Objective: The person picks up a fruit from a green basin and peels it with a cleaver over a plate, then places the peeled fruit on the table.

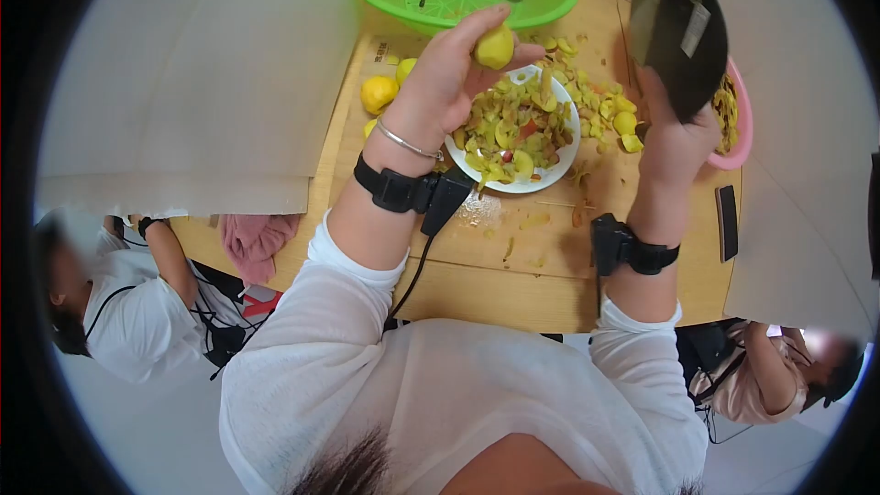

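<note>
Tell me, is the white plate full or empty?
Full: a heap of peelings covers most of the white plate, leaving mainly its rim bare.

Around my table (495, 298) there were cloth, screens and company.
I had a crumpled pink cloth (258, 243) at the left edge and a slim dark slab (727, 223) near the right, between a pale left partition (192, 73) and a right partition (807, 165); a white-shirted person (142, 325) was beyond on my left, another person (765, 371) on my right.
</note>
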Demonstrator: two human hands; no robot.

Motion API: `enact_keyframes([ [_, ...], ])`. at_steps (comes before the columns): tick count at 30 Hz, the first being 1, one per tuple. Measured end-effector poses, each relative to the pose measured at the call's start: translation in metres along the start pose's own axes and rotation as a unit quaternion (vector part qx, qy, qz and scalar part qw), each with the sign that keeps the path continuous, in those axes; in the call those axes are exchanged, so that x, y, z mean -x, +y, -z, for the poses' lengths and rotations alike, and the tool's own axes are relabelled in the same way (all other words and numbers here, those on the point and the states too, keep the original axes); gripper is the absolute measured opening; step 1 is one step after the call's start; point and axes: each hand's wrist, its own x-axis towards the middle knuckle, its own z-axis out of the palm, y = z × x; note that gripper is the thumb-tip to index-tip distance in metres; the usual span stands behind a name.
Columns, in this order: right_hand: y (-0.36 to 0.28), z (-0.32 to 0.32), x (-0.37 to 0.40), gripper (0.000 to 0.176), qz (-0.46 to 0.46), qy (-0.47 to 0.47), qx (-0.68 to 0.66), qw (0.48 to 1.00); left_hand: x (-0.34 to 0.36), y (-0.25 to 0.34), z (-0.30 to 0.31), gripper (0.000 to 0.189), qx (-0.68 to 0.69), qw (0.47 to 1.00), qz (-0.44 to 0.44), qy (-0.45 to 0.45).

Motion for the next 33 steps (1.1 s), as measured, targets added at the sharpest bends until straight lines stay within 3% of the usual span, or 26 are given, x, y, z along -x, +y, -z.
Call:
enact_keyframes([
  [3, 0.002, -0.023, 0.001, 0.011, 0.046, 0.006, 0.008, 0.999, -0.002, -0.001, 0.001, 0.032, 0.004, 0.999, -0.039, -0.012],
  [5, 0.005, -0.037, 0.006, 0.01, 0.105, 0.008, 0.061, 0.993, 0.005, 0.005, -0.001, 0.032, 0.034, 0.999, 0.038, 0.006],
  [7, 0.014, -0.043, 0.011, 0.009, 0.088, -0.009, 0.104, 0.991, 0.001, 0.004, 0.001, 0.035, 0.034, 0.999, 0.027, 0.024],
  [9, 0.029, -0.052, 0.014, 0.017, 0.164, -0.025, 0.108, 0.98, -0.003, -0.001, 0.005, 0.037, 0.036, 0.998, 0.019, 0.045],
  [11, 0.031, -0.064, 0.023, 0.023, 0.153, -0.032, 0.098, 0.983, -0.007, -0.007, 0.008, 0.043, 0.054, 0.997, -0.043, 0.044],
  [14, 0.006, -0.081, 0.04, 0.023, 0.092, -0.035, 0.062, 0.993, -0.005, -0.007, 0.009, 0.034, 0.042, 0.998, -0.033, 0.042],
  [19, -0.051, -0.1, 0.033, 0.015, 0.071, -0.044, -0.015, 0.996, -0.009, -0.009, 0.004, 0.038, 0.076, 0.994, -0.039, 0.071],
  [22, -0.065, -0.106, 0.013, 0.011, -0.096, -0.064, -0.141, 0.983, -0.012, -0.011, 0.013, 0.032, 0.125, 0.992, -0.01, 0.015],
  [23, -0.056, -0.106, 0.009, 0.011, -0.093, -0.061, -0.14, 0.984, -0.014, -0.011, 0.014, 0.032, 0.125, 0.992, -0.011, 0.011],
  [26, -0.019, -0.092, 0.008, 0.012, -0.011, 0.029, 0.034, 0.999, -0.011, -0.009, 0.009, 0.037, 0.081, 0.995, -0.036, 0.046],
  [27, -0.008, -0.085, 0.01, 0.012, -0.009, 0.025, 0.035, 0.999, -0.011, -0.008, 0.009, 0.037, 0.085, 0.995, -0.037, 0.047],
  [29, 0.016, -0.072, 0.014, 0.005, 0.112, 0.049, 0.136, 0.983, -0.012, -0.008, 0.012, 0.04, 0.09, 0.995, -0.022, 0.043],
  [30, 0.025, -0.065, 0.016, 0.005, 0.11, 0.046, 0.136, 0.983, -0.01, -0.007, 0.012, 0.04, 0.091, 0.995, -0.022, 0.045],
  [32, 0.037, -0.055, 0.02, 0.02, 0.269, 0.02, 0.187, 0.945, -0.009, -0.006, 0.011, 0.044, 0.121, 0.991, -0.014, 0.051],
  [33, 0.036, -0.054, 0.023, 0.02, 0.268, 0.019, 0.186, 0.945, -0.01, -0.008, 0.011, 0.044, 0.12, 0.991, -0.013, 0.052],
])
